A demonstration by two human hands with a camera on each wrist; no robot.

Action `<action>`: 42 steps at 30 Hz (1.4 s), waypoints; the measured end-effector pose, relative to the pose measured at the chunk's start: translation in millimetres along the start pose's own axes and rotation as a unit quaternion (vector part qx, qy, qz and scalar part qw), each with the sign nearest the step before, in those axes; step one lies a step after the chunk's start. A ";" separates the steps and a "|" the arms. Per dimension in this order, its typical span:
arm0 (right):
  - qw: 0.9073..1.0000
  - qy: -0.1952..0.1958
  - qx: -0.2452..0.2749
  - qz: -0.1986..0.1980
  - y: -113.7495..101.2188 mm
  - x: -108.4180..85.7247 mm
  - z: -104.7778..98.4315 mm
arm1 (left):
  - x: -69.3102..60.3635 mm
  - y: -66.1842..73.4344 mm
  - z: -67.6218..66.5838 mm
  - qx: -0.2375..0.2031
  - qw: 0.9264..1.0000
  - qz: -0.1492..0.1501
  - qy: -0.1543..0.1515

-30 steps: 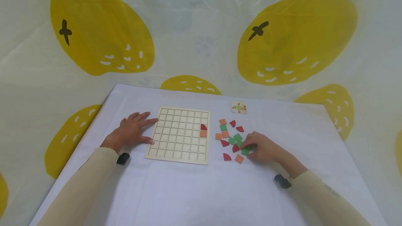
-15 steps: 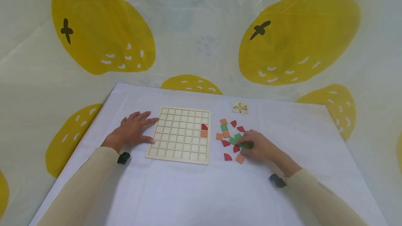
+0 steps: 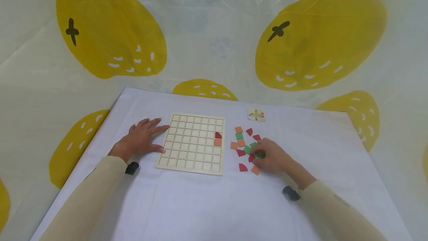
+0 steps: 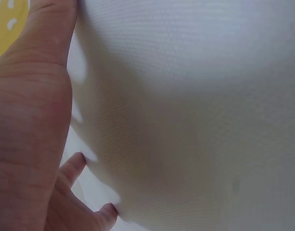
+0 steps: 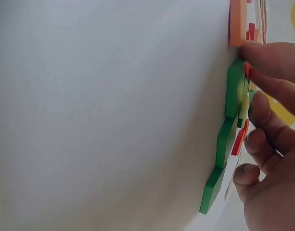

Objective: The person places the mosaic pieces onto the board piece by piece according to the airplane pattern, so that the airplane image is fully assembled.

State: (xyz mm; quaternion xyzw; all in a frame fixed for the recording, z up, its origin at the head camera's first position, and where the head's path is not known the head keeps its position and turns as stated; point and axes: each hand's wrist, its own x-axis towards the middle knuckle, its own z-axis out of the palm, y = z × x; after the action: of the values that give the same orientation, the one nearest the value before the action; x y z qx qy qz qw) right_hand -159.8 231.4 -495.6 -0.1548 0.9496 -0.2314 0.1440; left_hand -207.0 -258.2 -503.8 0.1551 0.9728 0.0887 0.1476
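Left hand (image 3: 138, 138) was spread, grasping nothing, at left edge of board (image 3: 188, 137) | Right hand (image 3: 271, 155) was at red quarter-piece (image 3: 251, 158), beyond its right edge; grasp I could not tell | Tight spacing risked dragging green squares (image 3: 247, 150) along

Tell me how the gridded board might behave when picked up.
The board looks flat and straight-edged, so probably stiff. Its edge seems thin, so perhaps light. Tilting might spill its red piece and orange square.
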 end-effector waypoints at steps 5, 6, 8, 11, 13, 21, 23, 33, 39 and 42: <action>1.000 0.013 -0.008 0.027 -7.1 4.6 2.6 | 0.2 -1.5 0.1 -0.005 1.000 -0.001 0.000; 0.999 0.016 -0.012 0.029 -8.0 5.4 2.5 | 0.6 -1.9 0.5 -0.005 1.000 -0.001 0.000; 0.999 0.019 -0.016 0.029 -8.5 6.1 0.7 | 1.2 -2.5 0.9 -0.005 1.000 0.000 0.000; 1.000 0.012 -0.009 0.023 -6.0 5.5 -4.7 | 1.8 -2.5 1.2 -0.001 1.000 0.001 -0.001; 1.000 0.003 0.001 0.018 -3.0 3.9 -8.5 | 1.8 -1.7 0.4 0.000 1.000 -0.001 -0.002; 1.000 -0.018 0.003 0.004 2.7 -2.4 -8.4 | 1.5 1.0 -2.7 0.000 1.000 -0.004 -0.007; 1.000 -0.014 0.004 -0.005 0.6 -3.3 -7.8 | 1.3 1.3 -3.0 0.000 1.000 -0.003 -0.008; 0.999 -0.029 0.012 0.019 -1.4 0.4 -9.8 | 0.5 1.6 -3.9 0.008 1.000 0.002 -0.009; 0.999 -0.037 0.024 0.021 5.0 2.5 -13.6 | -0.7 1.7 -4.6 0.009 1.000 0.006 -0.008; 0.999 -0.031 0.032 0.009 5.8 2.6 -12.9 | -0.4 2.0 -4.6 0.007 1.000 0.005 -0.008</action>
State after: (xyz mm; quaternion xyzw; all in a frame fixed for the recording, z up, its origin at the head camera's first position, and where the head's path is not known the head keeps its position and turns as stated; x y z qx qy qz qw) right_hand -167.9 240.5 -487.9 -0.1489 0.9382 -0.2552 0.1803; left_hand -207.5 -257.0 -498.9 0.1617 0.9714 0.0816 0.1536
